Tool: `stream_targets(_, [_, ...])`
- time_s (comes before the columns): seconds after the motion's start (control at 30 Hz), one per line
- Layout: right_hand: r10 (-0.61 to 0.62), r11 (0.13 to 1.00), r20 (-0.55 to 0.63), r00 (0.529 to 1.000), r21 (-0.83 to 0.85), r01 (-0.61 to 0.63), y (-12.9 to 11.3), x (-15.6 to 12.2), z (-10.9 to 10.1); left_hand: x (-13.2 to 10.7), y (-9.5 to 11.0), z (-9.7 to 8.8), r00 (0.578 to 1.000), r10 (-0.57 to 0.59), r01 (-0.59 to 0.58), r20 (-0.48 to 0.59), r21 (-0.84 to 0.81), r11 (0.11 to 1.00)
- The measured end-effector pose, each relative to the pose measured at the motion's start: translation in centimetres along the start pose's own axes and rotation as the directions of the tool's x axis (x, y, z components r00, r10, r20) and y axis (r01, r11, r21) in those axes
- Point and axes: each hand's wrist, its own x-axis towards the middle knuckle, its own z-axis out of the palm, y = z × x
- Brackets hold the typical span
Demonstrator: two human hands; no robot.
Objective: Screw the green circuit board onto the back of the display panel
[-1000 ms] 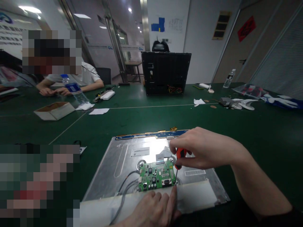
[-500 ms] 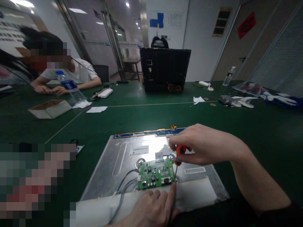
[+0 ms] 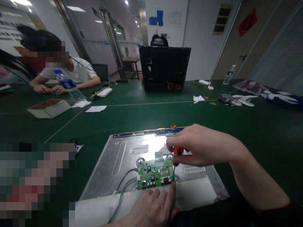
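My right hand point(image 3: 194, 145) is closed round the red-and-black handle of a screwdriver point(image 3: 178, 151). The thin shaft points down to the lower right corner of a green circuit board point(image 3: 153, 171). My left hand point(image 3: 155, 203) lies palm down below the board, its index finger stretched to that same corner and nothing seen in its grasp. Under both hands is a flat metal display panel point(image 3: 106, 168), with a blue board strip point(image 3: 142, 133) along its far edge. Dark and grey cables point(image 3: 121, 190) run from the board's left side. The screwdriver tip is too small to make out.
Across the green table point(image 3: 132, 116) stands a black monitor housing point(image 3: 165, 69). A person point(image 3: 78, 72) sits at the far left behind a water bottle point(image 3: 69, 86) and an open box point(image 3: 50, 108). Gloves point(image 3: 239, 100) and another bottle point(image 3: 229, 75) lie or stand at the right.
My right hand and the screwdriver have shifted slightly left, and the shaft stands a little differently at the board's corner. The left hand stays in place.
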Motion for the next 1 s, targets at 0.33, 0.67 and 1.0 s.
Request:
stream_targets(0.33, [-0.017,1.000,0.006,1.000,0.006,0.017,-0.1,0.1,0.1,0.0,0.0,0.1,1.000,0.008,-0.008,0.023,0.017,1.000])
stream_targets(0.67, [-0.022,1.000,0.014,1.000,-0.007,0.022,-0.5,-0.1,-0.1,0.0,0.0,-0.1,1.000,0.001,-0.001,0.005,-0.014,1.000])
stream_targets(1.0, [-0.011,0.998,0.031,0.999,-0.057,0.013,-1.2,-0.2,-0.1,0.0,0.0,-0.1,0.999,0.006,-0.005,-0.046,0.035,0.999])
